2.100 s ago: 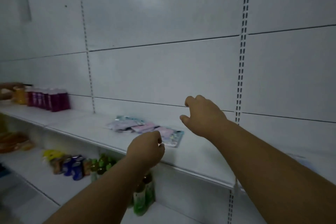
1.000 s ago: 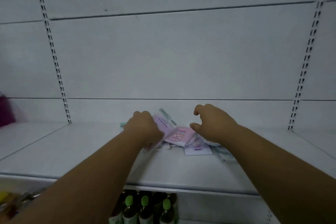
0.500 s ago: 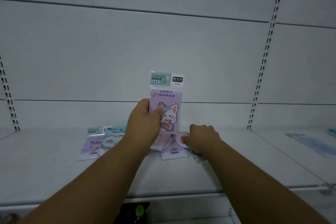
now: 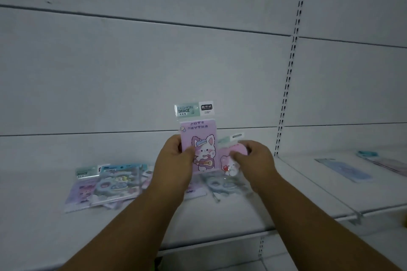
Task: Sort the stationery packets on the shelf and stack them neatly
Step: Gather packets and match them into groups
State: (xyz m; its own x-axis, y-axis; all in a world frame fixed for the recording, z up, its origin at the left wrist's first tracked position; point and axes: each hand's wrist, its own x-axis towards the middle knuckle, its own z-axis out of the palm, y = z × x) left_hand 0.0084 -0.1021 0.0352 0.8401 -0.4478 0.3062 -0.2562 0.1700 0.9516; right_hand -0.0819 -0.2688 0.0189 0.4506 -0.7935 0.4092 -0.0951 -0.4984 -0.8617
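My left hand (image 4: 174, 160) holds a purple packet (image 4: 199, 136) upright above the white shelf (image 4: 33, 215); it shows a cartoon rabbit and a green header card. Beside it my right hand (image 4: 253, 160) grips a pink packet (image 4: 229, 165) with a small bear on it, lifted off the shelf and touching the purple one. A loose heap of packets lies on the shelf under and left of my hands, with a blue packet (image 4: 116, 182) on top of a lilac packet (image 4: 79, 191). Another pale blue packet (image 4: 224, 185) lies below my right hand.
A white back panel with a slotted upright (image 4: 288, 86) rises behind the shelf. The neighbouring shelf to the right carries a flat blue packet (image 4: 345, 170) and more packets (image 4: 387, 161) at the far right edge.
My right hand has picked the pink packet up from the heap and raised it beside the purple packet. My left hand keeps the purple packet upright.
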